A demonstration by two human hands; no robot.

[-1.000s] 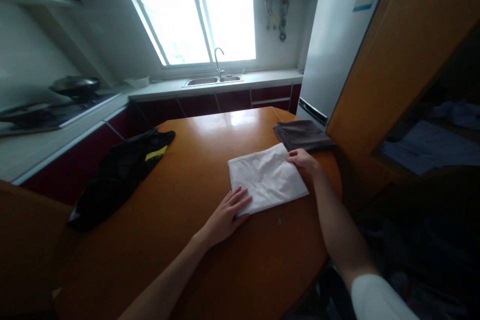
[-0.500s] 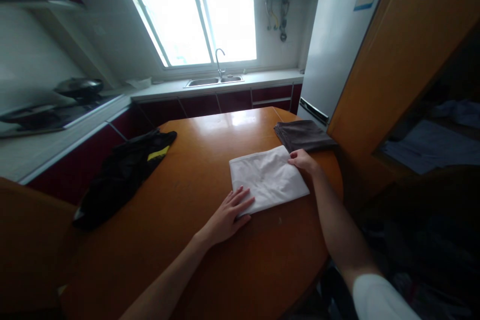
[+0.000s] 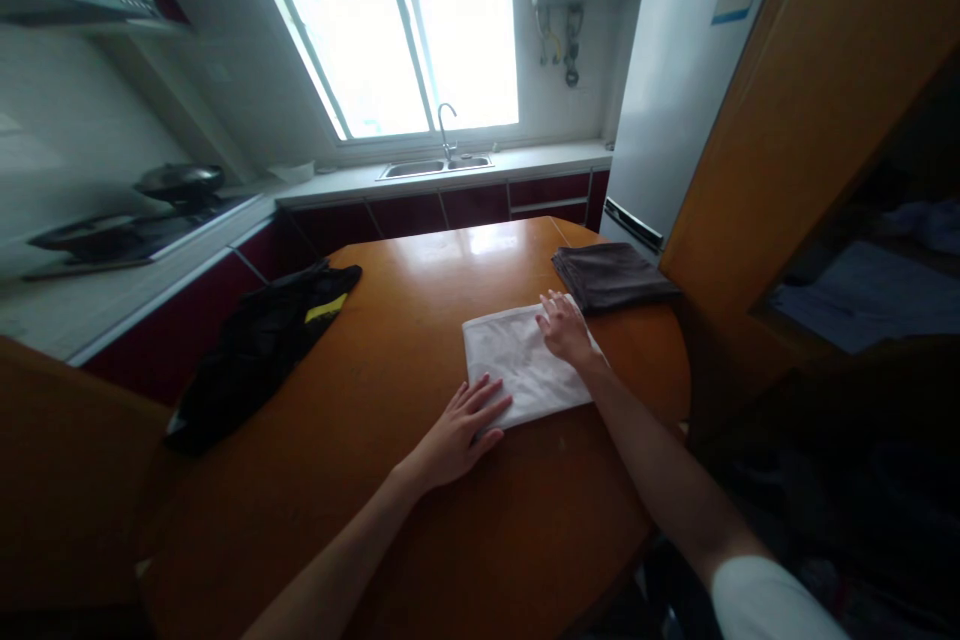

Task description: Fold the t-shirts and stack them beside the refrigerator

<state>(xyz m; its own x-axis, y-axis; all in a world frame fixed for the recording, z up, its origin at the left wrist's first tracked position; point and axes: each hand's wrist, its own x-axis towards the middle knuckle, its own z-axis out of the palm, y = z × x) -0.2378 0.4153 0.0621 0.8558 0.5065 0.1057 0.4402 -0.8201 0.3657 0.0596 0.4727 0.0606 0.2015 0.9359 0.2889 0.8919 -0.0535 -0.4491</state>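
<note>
Over the last second our right hand (image 3: pixel 564 330) has left the far right corner of the white folded cloth (image 3: pixel 504 360) and slid inward. It now lies on top of the cloth at about 2 o'clock from the cloth's middle, palm down, fingers spread and flat, pinching nothing. Our left hand (image 3: pixel 457 430) has hardly shifted: it stays open and flat at the cloth's 7 o'clock corner, fingertips on the fabric and the heel on the bare table (image 3: pixel 405 300), also gripping nothing. The cloth itself has kept its place, at roughly 2 o'clock from the middle of the tabletop, lying flat. Its right edge looks a little shorter than before, but our forearm covers that side, so we cannot tell whether it was tucked in. We judge that the work on the cloth has gone from holding a corner to pressing the surface down, with the left hand pinning the near edge. The brown folded cloth (image 3: pixel 611 275) lies untouched at 1 o'clock from the white one, just beside it, and the black garment (image 3: pixel 255 350) stays draped over the table's 9 o'clock edge.
</note>
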